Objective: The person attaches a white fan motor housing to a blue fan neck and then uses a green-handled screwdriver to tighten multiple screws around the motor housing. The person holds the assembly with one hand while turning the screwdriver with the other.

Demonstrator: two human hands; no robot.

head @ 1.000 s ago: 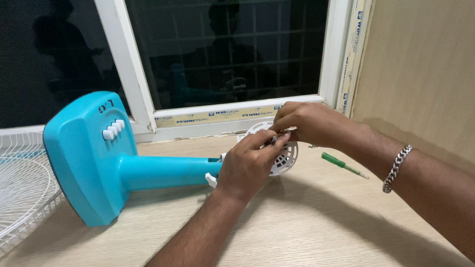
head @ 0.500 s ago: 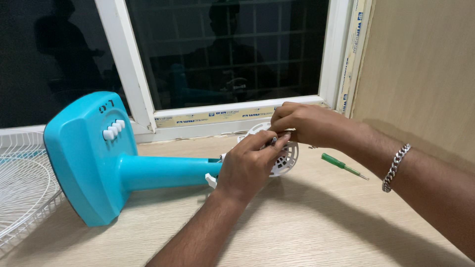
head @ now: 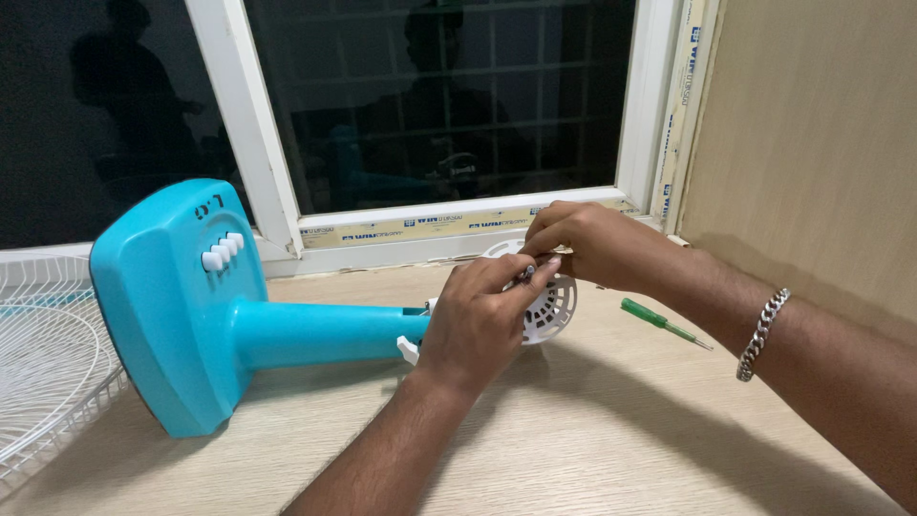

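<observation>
**Both hands closed on the fan's white motor housing**

The pale wood-grain tabletop (head: 611, 449) carried everything, running back to the white-framed window (head: 258, 172), whose glass was dark. On it lay the turquoise plastic fan stand (head: 181, 306), tipped on its side: the broad base with white push buttons faced left, and the round neck ran right toward your hands. At the far left edge sat a white wire fan guard (head: 38, 363), just beside the base, only partly in view.

At the end of the neck was the white slotted round motor housing (head: 549, 306), standing on edge near the window sill. Your left hand (head: 478, 320) covered its near face, fingers curled in a fairly closed grip, thumb and forefinger pinched together at the top of the housing around a small dark part; you could not make out what that part was. Your right hand (head: 587, 244) came in from the right above the housing, fingers folded down and closed, its tips meeting the left hand's tips at the same spot. What the right fingers held, if anything, was hidden.

A silver chain bracelet (head: 761, 334) sat on your right wrist. A small green-handled screwdriver (head: 659, 320) lay on the table right of the housing, near but untouched by either hand.
</observation>
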